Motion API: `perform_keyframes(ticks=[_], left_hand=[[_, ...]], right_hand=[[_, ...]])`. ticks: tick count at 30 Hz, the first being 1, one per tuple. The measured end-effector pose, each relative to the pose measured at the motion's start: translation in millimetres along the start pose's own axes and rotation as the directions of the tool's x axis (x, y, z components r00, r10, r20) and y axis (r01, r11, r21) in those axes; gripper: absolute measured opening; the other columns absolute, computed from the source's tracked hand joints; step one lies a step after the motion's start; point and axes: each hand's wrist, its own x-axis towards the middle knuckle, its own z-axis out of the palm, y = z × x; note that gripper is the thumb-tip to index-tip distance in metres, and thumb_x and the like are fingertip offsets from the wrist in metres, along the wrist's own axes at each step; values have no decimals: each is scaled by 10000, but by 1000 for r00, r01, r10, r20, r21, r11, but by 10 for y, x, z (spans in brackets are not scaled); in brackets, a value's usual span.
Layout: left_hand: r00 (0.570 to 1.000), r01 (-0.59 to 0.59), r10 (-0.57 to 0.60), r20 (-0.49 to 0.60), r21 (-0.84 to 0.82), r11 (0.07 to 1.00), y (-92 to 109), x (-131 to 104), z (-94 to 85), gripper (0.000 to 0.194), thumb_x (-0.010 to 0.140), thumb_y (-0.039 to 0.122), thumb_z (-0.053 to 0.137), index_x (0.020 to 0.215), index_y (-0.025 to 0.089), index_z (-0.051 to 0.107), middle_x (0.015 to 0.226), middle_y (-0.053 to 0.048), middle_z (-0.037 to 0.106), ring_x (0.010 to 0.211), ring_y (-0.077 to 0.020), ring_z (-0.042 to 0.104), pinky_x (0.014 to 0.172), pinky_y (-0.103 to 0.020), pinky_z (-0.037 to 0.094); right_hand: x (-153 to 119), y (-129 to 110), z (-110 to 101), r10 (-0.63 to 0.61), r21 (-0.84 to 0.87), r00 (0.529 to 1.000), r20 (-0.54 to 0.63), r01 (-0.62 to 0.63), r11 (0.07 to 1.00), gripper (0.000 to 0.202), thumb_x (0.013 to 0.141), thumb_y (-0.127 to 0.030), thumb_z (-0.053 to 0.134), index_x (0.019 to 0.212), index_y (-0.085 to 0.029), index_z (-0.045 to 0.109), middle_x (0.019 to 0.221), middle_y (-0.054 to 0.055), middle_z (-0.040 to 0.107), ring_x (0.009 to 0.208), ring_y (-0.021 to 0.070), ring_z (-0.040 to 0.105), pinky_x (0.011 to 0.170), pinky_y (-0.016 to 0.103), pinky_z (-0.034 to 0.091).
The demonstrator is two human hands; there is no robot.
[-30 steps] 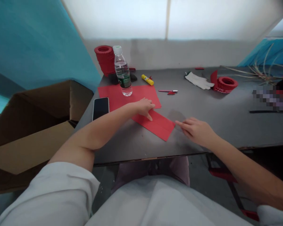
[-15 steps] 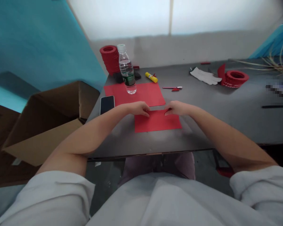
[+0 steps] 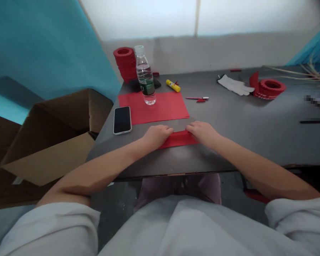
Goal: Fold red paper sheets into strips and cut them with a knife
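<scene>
The grey table (image 3: 234, 137) is being partly covered at left by red paper (image 3: 166, 106). Nearer, a narrower red sheet (image 3: 178, 140) is being gripped along its far edge by the left hand (image 3: 158, 136) and the right hand (image 3: 202, 132).

plain red paper (image 3: 179, 139), grey table (image 3: 229, 121), yellow tube (image 3: 173, 85), white glove (image 3: 235, 85), green bottle label (image 3: 148, 88), brown box (image 3: 48, 160)

1. Is a plain red paper sheet (image 3: 179, 140).
2. Lies at four o'clock from the view's centre.
3. Shows as a narrow band, stretching lengthwise roughly from nine to three o'clock.
4. Seems bent over along the twelve o'clock edge, with both ends partly hidden.
</scene>
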Motion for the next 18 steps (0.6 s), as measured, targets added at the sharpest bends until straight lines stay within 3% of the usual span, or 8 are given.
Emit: perform_keyframes(ticks=[3,5,8,10,13,15,18], left_hand=[[998,-36,41,-49,101,994,145,-118,64,225,883,96,390,995,139,580,853,-97,604,814,-221,577,631,-281,428],[995,-50,61,-75,131,990,220,-182,102,200,903,193,429,1005,121,586,864,-109,608,811,-224,568,651,-291,443],[990,-68,80,-114,106,992,270,-236,158,374,935,382,412,1064,76,585,1010,-158,609,890,-248,556,734,-331,460],[988,-90,100,-120,87,992,251,-233,187,372,955,352,379,1099,74,581,1085,-164,595,932,-246,548,783,-340,456],[988,-100,99,-119,0,995,160,-181,178,302,932,223,438,1195,121,546,1040,-120,603,877,-205,548,798,-318,455],[980,-81,65,-190,-77,994,96,-139,139,348,908,166,468,1252,148,515,970,-92,605,821,-179,543,782,-296,460],[929,-44,9,-371,-86,995,52,-120,111,316,918,108,388,1153,165,591,929,-83,608,843,-171,549,790,-292,468]], right_hand=[[-154,-32,154,-110,45,986,-130,116,992,315,921,-231,411,1132,-78,587,1029,151,637,946,239,564,823,349,419],[-252,-50,242,-144,106,971,-192,167,980,454,932,-353,416,1248,-44,523,1183,192,588,1068,268,530,920,394,401],[-337,-55,320,-145,198,967,-210,187,962,493,956,-383,337,1273,-51,516,1305,213,508,1200,272,461,993,431,364],[-335,-34,327,-112,272,972,-206,167,948,426,956,-334,346,1249,-102,551,1283,185,531,1177,253,479,980,428,379],[-263,17,252,-40,369,984,-172,102,924,449,889,-316,512,1299,-134,511,1103,147,600,1004,229,543,878,379,444],[-205,34,159,-42,369,988,-150,96,925,461,861,-292,557,1295,-143,517,1000,121,595,901,206,544,803,332,457],[-160,13,54,-60,221,975,-212,108,969,340,921,-220,416,1206,-177,596,946,112,581,862,199,524,771,321,435]])
